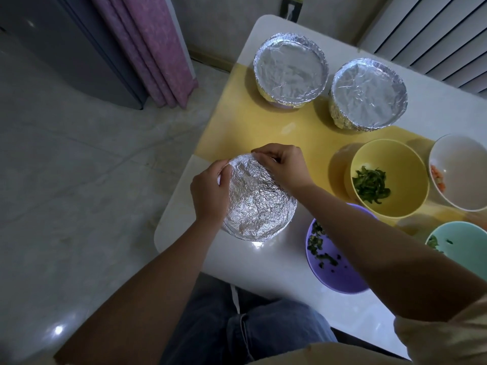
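Mid-wrap on the foil-covered bowl (259, 204) at the near left corner of the counter (276, 259), with left grip (210, 193) and right grip (283, 168) both curled, pinching its foil at the far rim; next, likely crimping round the remaining edge, gently, without tearing.

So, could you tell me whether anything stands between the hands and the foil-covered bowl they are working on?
Nothing visible does. The left hand and the right hand both grip the rim of the foil-covered bowl, with nothing in between.
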A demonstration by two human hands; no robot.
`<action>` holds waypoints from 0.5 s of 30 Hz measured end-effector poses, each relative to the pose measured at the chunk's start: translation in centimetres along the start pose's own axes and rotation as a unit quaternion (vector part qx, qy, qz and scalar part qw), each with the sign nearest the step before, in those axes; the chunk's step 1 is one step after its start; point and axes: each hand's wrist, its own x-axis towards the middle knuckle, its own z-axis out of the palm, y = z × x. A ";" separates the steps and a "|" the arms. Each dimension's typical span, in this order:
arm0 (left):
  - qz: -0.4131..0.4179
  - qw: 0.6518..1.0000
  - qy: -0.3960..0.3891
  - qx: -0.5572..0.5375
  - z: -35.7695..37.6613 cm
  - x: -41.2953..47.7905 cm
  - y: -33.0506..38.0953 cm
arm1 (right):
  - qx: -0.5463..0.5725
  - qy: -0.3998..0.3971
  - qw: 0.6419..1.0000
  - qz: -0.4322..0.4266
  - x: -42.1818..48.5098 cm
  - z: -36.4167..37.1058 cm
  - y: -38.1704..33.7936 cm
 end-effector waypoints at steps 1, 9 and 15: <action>0.001 1.000 0.001 0.000 0.0 0.0 0.0 | -0.018 0.004 1.000 -0.016 0.0 0.1 0.0; 0.034 0.999 -0.005 0.020 0.0 0.2 -0.3 | -0.095 -0.011 0.992 -0.084 -0.3 0.1 0.0; 0.053 0.998 0.004 0.041 0.0 0.2 0.0 | -0.078 -0.009 0.995 -0.057 0.2 0.2 0.2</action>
